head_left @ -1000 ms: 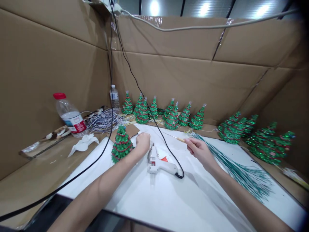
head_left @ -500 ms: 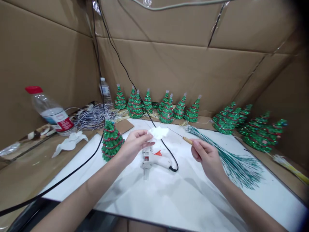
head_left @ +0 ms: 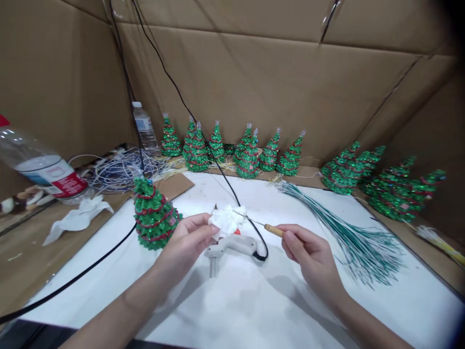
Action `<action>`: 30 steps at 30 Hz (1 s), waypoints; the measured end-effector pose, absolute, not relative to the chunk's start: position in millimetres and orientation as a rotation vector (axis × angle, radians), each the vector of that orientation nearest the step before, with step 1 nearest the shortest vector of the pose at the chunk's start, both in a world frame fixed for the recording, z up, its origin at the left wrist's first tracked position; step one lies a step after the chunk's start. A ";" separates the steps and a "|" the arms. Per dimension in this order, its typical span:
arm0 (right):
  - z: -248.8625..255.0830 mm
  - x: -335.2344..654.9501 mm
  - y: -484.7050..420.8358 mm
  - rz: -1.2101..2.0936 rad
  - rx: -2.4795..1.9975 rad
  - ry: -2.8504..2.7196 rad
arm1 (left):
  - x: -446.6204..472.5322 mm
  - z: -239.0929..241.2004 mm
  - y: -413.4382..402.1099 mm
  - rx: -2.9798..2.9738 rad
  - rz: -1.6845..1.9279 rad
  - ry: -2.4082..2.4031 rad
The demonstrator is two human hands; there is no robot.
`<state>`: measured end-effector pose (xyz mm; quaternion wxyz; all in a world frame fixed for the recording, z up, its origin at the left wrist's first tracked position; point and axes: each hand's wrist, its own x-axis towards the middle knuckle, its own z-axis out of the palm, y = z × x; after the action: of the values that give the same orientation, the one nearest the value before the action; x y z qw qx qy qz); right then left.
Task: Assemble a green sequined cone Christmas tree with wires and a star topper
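My left hand pinches a crumpled white tissue at its left edge, above the table's middle. In my right hand is a thin metal hook tool with a wooden handle; its tip reaches the tissue's right side. Whether the tip pierces or only touches the tissue I cannot tell. Below and partly behind the tissue lies a white glue gun, its orange trigger showing. Left of my left hand stands a green tinsel Christmas tree with red garlands.
Several small Christmas trees line the cardboard wall. A bundle of green wires lies at right. At left are a large plastic bottle, white paper, tangled wires and a smaller bottle. A black cable crosses the space.
The tissue and both hands have come lower and slightly left, now over the glue gun. The tool's tip has come to the tissue. The view has shifted too.
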<state>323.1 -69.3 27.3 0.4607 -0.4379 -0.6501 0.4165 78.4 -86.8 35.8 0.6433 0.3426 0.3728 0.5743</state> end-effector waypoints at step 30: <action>27.2 315.3 -80.7 1.060 -1.066 -1.759 | 84.9 38.8 -96.3 0.744 1.395 1.030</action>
<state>315.3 -80.7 27.2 0.4023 -0.4218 -0.6959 0.4194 84.9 -96.3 38.8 0.5871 0.3192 0.4418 0.5985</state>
